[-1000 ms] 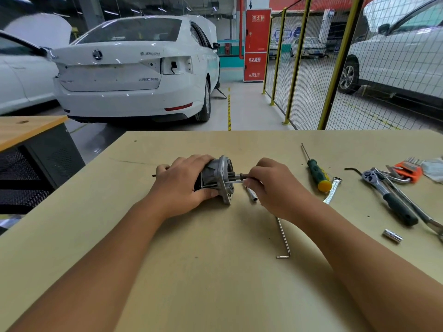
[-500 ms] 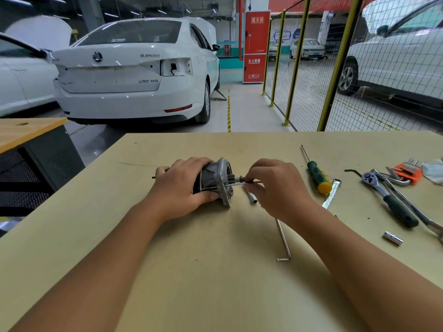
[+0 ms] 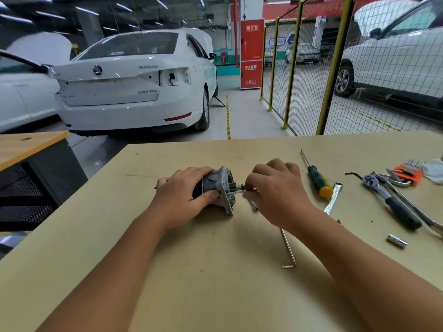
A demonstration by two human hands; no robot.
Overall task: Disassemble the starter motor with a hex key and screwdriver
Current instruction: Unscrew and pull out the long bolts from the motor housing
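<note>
Two white cars fill the upper part of the frame: a white sedan (image 3: 134, 85) seen from behind at upper left, and a second white car (image 3: 395, 56) behind a yellow-framed wire fence (image 3: 333, 75) at upper right, with a red cabinet (image 3: 251, 53) between them. Most of the lower frame is taken up by a tan worktable (image 3: 215, 283). Near the table's centre the starter motor (image 3: 219, 189) is laid on its side, its flanged metal end turned toward the right of the frame. It is gripped around the dark body by the left hand (image 3: 185, 200), thumb pressed against the housing. A thin bolt (image 3: 236, 191) projecting from the flange is pinched by the curled fingers of the right hand (image 3: 275, 195), which is held just beside the flange. To the right of the hands, a ratchet wrench (image 3: 388, 200) with a dark grip is laid diagonally near the right edge. A screwdriver (image 3: 316, 176) with a green handle and yellow cap is laid between the right hand and the ratchet. A long hex key (image 3: 288, 250) is lying lower centre-right, partly hidden under the right forearm. An orange hex key set (image 3: 407, 172) is seen at the far right. A small silver socket (image 3: 396, 240) is lying below the ratchet handle.
</note>
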